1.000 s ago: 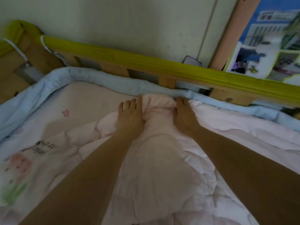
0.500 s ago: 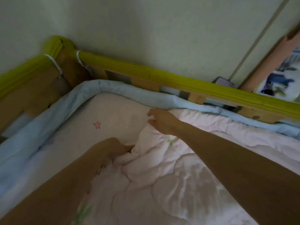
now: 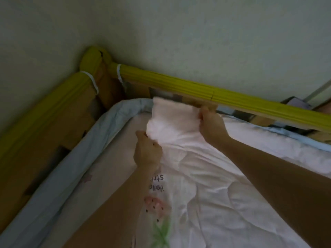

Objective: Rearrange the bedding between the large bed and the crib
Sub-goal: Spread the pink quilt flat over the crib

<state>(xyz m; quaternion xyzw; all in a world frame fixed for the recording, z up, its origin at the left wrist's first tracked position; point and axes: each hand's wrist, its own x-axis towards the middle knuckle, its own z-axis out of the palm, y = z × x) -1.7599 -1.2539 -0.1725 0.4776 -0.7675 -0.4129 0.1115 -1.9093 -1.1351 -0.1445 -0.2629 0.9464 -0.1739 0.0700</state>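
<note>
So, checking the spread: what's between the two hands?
In the head view, a raised pink quilt corner spans between left hand and right hand.

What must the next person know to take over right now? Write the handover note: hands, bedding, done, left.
Left hand: grips the pink quilt at its bunched left edge.
Right hand: grips the quilt's top edge, lifted toward the yellow padded rail.
Quilt lies rumpled inside the crib, over the printed sheet; blue bumper lines the sides.
Done: quilt is in the crib.
Left: pull the corner toward the crib's corner and smooth it. Large bed is not in view.
</note>
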